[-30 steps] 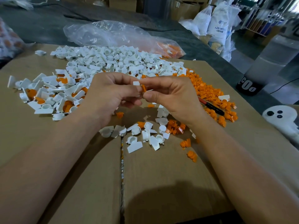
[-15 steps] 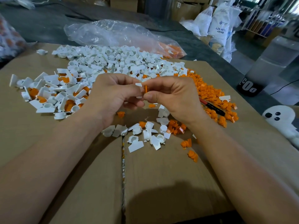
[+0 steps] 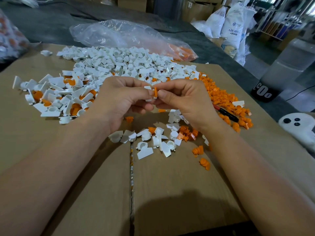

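Above a cardboard sheet (image 3: pixel 170 193), my left hand (image 3: pixel 122 103) pinches a small white plastic piece (image 3: pixel 148 87). My right hand (image 3: pixel 184 101) pinches a small orange plastic piece (image 3: pixel 155 92) and holds it against the white one, fingertip to fingertip. Most of both pieces is hidden by my fingers. Behind the hands lies a big heap of white pieces (image 3: pixel 122 63). A band of orange pieces (image 3: pixel 223 99) runs along the right. To the left sits a pile of white pieces with orange inserts (image 3: pixel 56 97).
Loose white and orange pieces (image 3: pixel 158 138) lie under my wrists. A red-and-black pen (image 3: pixel 226 113) rests among the orange pieces. A clear plastic bag (image 3: pixel 119 34) lies behind the heap, a white ghost-shaped object (image 3: pixel 298 126) at the right edge, sacks (image 3: pixel 235 28) beyond.
The hands have stayed together at the same spot. The orange piece has turned more upright against the white piece.
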